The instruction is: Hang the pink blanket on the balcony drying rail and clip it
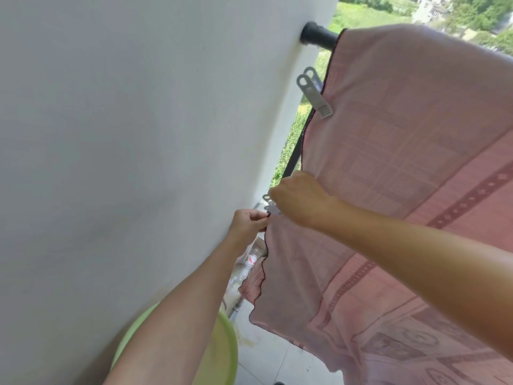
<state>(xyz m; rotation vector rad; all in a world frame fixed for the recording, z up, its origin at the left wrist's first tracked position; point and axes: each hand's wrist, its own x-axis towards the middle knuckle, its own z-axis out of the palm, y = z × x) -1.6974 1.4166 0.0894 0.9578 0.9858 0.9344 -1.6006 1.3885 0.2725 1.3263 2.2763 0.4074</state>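
A large pink woven blanket (402, 151) with a darker patterned border and thin dark edging is draped over a black round metal drying rail (319, 37), which is fixed into a white plastered wall (125, 134) at the upper middle of the view. The blanket's left edge is pinned by a grey plastic clothes clip (315, 91), which is seen just below the rail's wall end. Lower on that same edge, a second grey plastic clip (269, 205) is held by the right hand (301, 201), which is closed around it; only the clip's looped handles are visible, so it cannot be told whether its jaws are biting the cloth. The dark edging just beneath is pinched between the thumb and fingers of the left hand (249, 223), and the two hands are nearly touching. A lime-green round plastic basin (224, 354) is partly hidden under the left forearm at the bottom, on a pale tiled floor (277, 354). Green fields and trees (369, 9) are seen beyond the rail.
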